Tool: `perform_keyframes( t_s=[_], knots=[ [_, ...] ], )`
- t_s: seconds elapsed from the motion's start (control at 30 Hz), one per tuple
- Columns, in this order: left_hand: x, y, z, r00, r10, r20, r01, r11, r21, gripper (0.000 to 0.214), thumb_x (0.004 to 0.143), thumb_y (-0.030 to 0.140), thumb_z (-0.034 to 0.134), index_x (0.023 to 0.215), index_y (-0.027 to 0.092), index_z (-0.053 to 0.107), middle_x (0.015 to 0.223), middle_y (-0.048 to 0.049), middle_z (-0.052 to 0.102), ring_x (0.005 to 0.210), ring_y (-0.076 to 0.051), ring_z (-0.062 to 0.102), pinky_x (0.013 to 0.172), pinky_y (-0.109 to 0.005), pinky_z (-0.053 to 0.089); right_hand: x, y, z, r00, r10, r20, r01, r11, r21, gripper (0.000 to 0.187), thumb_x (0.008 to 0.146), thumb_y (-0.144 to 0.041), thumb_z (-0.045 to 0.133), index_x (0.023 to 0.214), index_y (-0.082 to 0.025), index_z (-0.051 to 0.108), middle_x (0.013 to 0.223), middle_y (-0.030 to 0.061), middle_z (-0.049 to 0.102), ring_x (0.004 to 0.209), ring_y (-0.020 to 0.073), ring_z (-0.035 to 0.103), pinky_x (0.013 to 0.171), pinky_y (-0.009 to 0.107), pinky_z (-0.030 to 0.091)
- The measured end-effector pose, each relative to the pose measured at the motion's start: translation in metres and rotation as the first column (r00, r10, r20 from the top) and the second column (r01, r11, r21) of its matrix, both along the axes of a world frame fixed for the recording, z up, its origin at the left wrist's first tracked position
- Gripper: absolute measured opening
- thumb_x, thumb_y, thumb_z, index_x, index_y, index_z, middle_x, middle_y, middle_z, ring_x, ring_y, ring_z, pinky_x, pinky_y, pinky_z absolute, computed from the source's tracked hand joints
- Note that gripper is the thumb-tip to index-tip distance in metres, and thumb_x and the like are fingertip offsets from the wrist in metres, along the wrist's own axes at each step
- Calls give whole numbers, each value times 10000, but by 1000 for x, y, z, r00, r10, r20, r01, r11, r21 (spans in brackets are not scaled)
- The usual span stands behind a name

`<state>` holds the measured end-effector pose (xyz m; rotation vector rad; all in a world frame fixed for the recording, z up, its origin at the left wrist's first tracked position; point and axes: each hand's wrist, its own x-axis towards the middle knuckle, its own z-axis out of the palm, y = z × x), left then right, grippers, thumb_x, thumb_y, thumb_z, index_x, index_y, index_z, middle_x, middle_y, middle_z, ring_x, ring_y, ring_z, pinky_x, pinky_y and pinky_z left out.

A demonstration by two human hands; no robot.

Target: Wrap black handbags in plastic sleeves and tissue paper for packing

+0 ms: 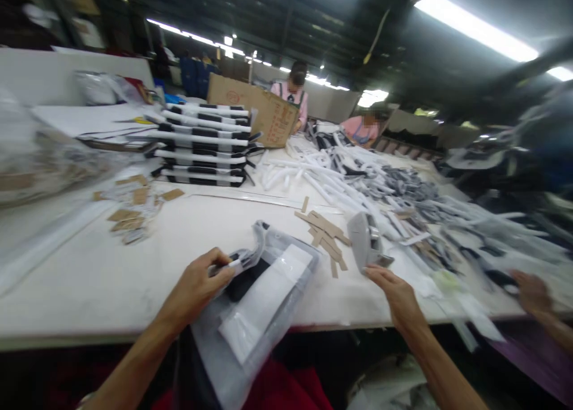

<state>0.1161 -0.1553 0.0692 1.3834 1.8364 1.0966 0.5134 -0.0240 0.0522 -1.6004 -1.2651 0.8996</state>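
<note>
My left hand [201, 284] is closed around the upper left edge of a clear plastic bag [286, 314]. Inside or under the plastic lie something black and a white rectangular panel [268, 302]; the bag's lower part hangs over the table's near edge. My right hand [398, 293] is at the near end of a grey tape dispenser [363, 240], fingertips pressed together against it. Whether tape is between those fingers is too small to tell. Flat brown cardboard strips [326, 234] lie between the bag and the dispenser.
Bundled black-and-white pieces [203, 144] are stacked at the back left, near small brown tags [129, 210]. White and grey tubes [313, 171] heap across the right side. A co-worker's hand [532, 290] is at far right; two people work behind, near a cardboard box [250, 108].
</note>
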Motion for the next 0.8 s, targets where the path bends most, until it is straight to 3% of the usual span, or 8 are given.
perform_keyframes(
  t_s=[0.1,0.2,0.27,0.33,0.43,0.57,0.8],
  knots=[
    [5,-1,2,998,40,49,-41,999,28,184,766,385,583,744,203,579,665,31,571,662,-159,519,622,-253,399,-62,-32,21,950,293,107,-304,946,114,268,674,-497,771,758,-242,767,1304,89,643,1232,371,547,1094,517,357],
    [5,-1,-1,994,70,88,-72,997,23,143,751,340,595,735,200,570,664,35,557,652,-144,504,610,-242,384,-132,-68,34,827,548,130,-562,790,245,186,755,-456,747,751,-270,752,1336,81,619,1310,379,475,1123,602,291],
    [5,-2,-2,992,73,106,-76,997,22,142,753,335,601,738,198,569,679,33,563,662,-142,507,611,-240,382,-175,-84,36,761,636,127,-638,698,326,150,804,-413,720,753,-275,745,1339,76,614,1340,368,444,1133,638,251],
    [5,-4,-2,990,64,127,-68,997,24,137,760,332,601,759,196,582,712,26,583,679,-145,516,617,-242,386,-209,-89,31,732,669,129,-661,651,373,129,831,-382,702,781,-273,747,1349,81,605,1359,360,423,1138,665,212],
    [4,-4,-1,986,44,160,-50,998,39,149,757,341,616,768,193,593,743,18,599,703,-150,523,625,-243,393,-237,-82,18,735,663,143,-661,656,364,120,845,-360,695,823,-257,753,1373,101,583,1380,358,396,1135,674,207],
    [0,-4,-3,981,23,195,-34,998,51,173,757,360,635,756,190,599,730,17,592,706,-151,514,617,-240,388,-247,-72,2,773,619,140,-622,696,359,122,842,-343,695,825,-236,752,1355,115,593,1371,339,412,1135,616,274],
    [-5,-4,-5,952,-11,306,-4,999,50,173,767,348,623,767,177,597,716,30,583,683,-137,514,597,-228,389,-249,-73,6,795,588,150,-604,742,292,153,829,-376,689,823,-241,761,1319,89,620,1342,300,449,1148,527,293]
  ],
)
